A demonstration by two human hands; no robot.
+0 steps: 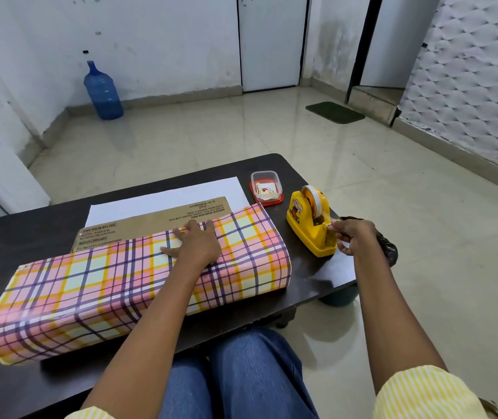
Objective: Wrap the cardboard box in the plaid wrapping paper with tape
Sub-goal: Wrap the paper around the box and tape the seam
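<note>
The flat cardboard box [151, 220] lies on the dark table [14, 237], its far strip with printed text still showing. Pink, yellow and purple plaid wrapping paper [90, 285] is folded over its near side and top, and the paper's white underside [166, 196] spreads out behind the box. My left hand [194, 241] presses flat on the paper's edge on top of the box. My right hand [352, 234] pinches the tape end at the cutter of the yellow tape dispenser [309, 220], which stands right of the box.
A small clear plastic tub on a red lid [265, 189] sits behind the dispenser near the table's far right corner. A dark bag [388, 246] hangs past the table's right edge. Beyond the table are tiled floor, a blue water jug [104, 92] and a green mat [335, 112].
</note>
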